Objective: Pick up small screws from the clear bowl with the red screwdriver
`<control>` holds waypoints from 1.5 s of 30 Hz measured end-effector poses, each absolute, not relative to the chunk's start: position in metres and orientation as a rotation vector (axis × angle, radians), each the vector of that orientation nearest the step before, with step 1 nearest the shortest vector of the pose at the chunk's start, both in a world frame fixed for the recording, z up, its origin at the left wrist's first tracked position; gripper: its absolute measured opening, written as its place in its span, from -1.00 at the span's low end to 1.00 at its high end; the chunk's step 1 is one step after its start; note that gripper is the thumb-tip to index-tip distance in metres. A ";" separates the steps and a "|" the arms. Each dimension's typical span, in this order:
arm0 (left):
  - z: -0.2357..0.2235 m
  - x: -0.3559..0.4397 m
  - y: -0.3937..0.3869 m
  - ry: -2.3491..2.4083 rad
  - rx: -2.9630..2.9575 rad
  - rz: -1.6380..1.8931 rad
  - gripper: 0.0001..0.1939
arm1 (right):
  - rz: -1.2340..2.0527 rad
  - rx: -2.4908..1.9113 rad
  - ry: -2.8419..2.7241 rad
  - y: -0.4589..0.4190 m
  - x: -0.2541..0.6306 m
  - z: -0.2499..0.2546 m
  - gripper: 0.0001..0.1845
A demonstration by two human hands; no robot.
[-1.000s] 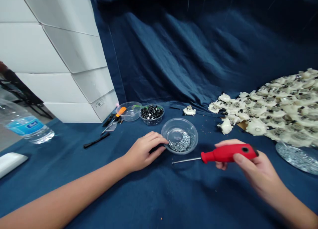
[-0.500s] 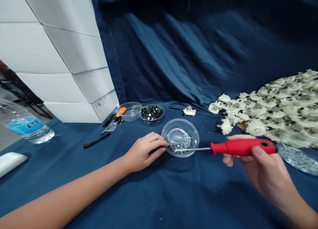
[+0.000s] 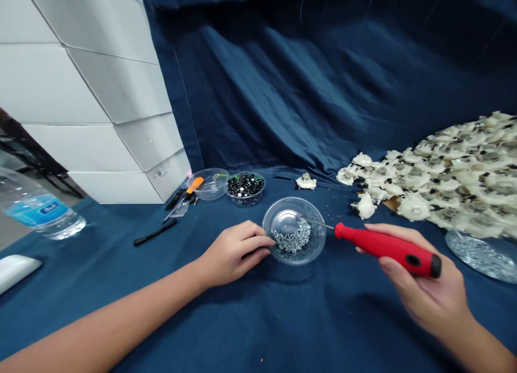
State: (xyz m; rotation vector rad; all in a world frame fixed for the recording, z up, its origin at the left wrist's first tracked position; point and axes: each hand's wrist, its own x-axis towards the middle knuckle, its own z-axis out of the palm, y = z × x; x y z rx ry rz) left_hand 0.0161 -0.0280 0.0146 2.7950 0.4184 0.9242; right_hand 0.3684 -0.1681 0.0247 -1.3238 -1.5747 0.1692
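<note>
A red-handled screwdriver (image 3: 383, 249) was grasped by the right hand (image 3: 420, 292), its tip over a round clear plastic bowl (image 3: 294, 260) touched by the loosely curled left hand (image 3: 234, 254), silver screws (image 3: 291, 235) lying heaped inside, many cream plastic parts (image 3: 456, 184) piled far right.

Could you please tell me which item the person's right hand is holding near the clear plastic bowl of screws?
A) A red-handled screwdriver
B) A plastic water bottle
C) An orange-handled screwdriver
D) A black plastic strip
A: the right hand grips a red-handled screwdriver, with its metal shaft reaching over the rim of the clear plastic bowl of screws.
</note>
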 end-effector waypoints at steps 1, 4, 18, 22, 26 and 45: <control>0.014 0.016 -0.028 0.419 2.811 0.928 -0.77 | 0.145 -1.337 -1.608 -0.169 0.369 0.024 -0.66; 0.014 0.018 -0.030 0.426 2.887 0.956 -0.78 | 0.108 -1.326 -1.710 -0.168 0.374 0.022 -0.66; 0.026 0.020 -0.036 0.476 2.630 0.974 -0.83 | 0.190 -1.240 -1.690 -0.167 0.370 0.027 -0.62; 0.040 0.020 -0.034 0.495 2.552 0.869 -0.87 | 0.241 -1.218 -1.671 -0.167 0.368 0.029 -0.64; 0.052 0.022 -0.028 0.671 2.737 0.822 -0.85 | 0.267 -1.133 -1.713 -0.166 0.365 0.031 -0.66; 0.068 0.094 -0.040 0.722 2.986 0.016 -0.56 | 0.284 -1.176 -1.773 -0.172 0.357 0.030 -0.69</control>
